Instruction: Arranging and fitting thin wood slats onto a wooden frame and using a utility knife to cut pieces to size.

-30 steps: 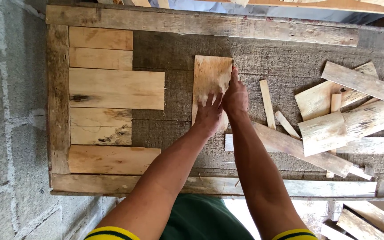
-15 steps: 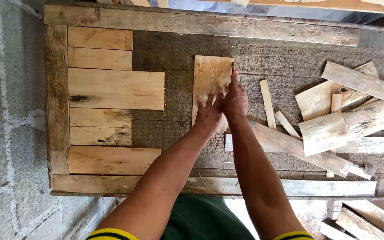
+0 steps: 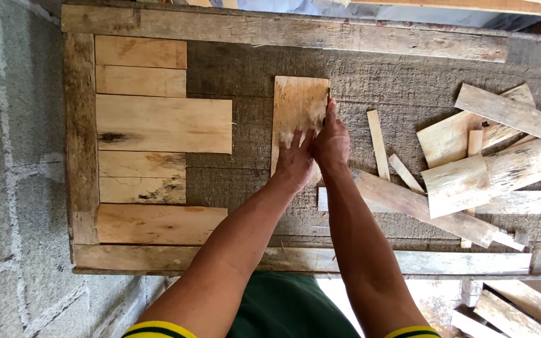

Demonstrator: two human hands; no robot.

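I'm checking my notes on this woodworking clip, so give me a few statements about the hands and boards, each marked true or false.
1. Both hands rest on the pale rectangular plywood piece. True: the left hand lies flat on its near end and the right hand grips its right edge.
2. The plywood piece touches the row of light wooden planks set inside the weathered wooden frame. False: a strip of grey fibrous backing shows between them.
3. A heap of loose wooden offcuts lies to the right of the hands. True.
4. The right hand holds a hammer. False: no tool is in view.
5. The frame is fully filled with planks. False: only its left part is covered.
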